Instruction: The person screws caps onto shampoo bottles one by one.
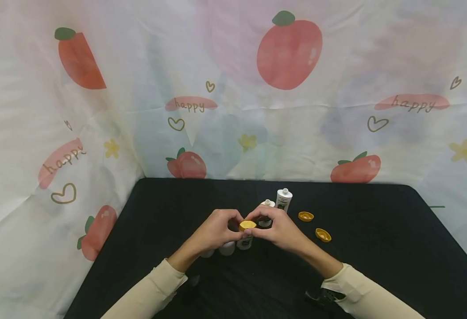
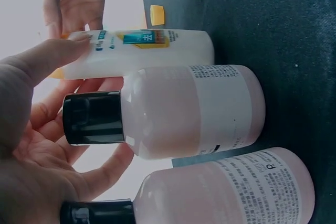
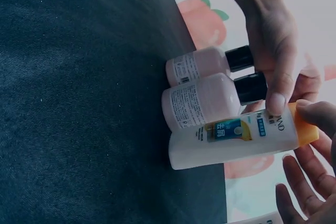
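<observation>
A white shampoo bottle [image 3: 231,153] with a blue-and-yellow label stands upright on the black table, topped by a yellow cap [image 3: 304,124]. My left hand [image 1: 218,228] grips it just under the cap, thumb on the label side and fingers partly hidden behind. From the other side, my right hand [image 1: 276,225] pinches the cap between thumb and fingers. In the left wrist view the bottle [image 2: 184,53] stands right beside a pink bottle [image 2: 163,111] with a black cap.
A second pink bottle [image 2: 231,192] stands to the left. Behind my right hand are two white bottles without caps, one [image 1: 284,199] farther back. Two loose yellow caps, one [image 1: 306,216] behind the other [image 1: 323,235], lie on the black table [image 1: 376,266] at right.
</observation>
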Available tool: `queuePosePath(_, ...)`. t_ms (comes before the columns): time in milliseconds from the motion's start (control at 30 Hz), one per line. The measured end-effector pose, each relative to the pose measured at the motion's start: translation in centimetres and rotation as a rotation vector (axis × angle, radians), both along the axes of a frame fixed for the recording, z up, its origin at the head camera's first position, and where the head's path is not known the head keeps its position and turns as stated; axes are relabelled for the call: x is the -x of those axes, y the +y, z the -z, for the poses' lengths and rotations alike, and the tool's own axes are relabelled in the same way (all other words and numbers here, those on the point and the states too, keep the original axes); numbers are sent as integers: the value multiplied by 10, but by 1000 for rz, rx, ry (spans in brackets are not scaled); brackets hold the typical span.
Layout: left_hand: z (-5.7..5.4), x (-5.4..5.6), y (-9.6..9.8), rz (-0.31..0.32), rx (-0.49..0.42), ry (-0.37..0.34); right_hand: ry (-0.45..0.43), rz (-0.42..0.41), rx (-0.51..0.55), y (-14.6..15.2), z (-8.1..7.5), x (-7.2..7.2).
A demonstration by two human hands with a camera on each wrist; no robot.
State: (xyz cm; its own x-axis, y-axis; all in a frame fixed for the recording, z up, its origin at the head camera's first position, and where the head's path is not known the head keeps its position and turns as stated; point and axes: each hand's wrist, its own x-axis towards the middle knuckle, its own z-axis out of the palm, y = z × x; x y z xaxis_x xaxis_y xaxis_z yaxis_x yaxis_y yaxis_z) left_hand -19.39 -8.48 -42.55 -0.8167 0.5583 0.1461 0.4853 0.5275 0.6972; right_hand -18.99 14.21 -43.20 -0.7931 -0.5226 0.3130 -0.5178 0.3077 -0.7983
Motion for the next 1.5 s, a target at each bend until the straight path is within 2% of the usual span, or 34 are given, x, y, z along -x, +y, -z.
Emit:
queuePosePath(300, -2, 2, 4, -7, 37, -54, 6, -7, 5, 2, 5, 2)
queuePosePath(800, -4, 1, 8, 6, 54, -88, 10, -38, 3, 6, 6, 2)
queuePosePath(1200, -4, 2, 7, 51, 43, -82, 17, -65, -17, 9, 4, 4)
queuePosePath(1500, -10, 5, 3, 139, 103, -166, -1, -52, -90, 14, -8, 3)
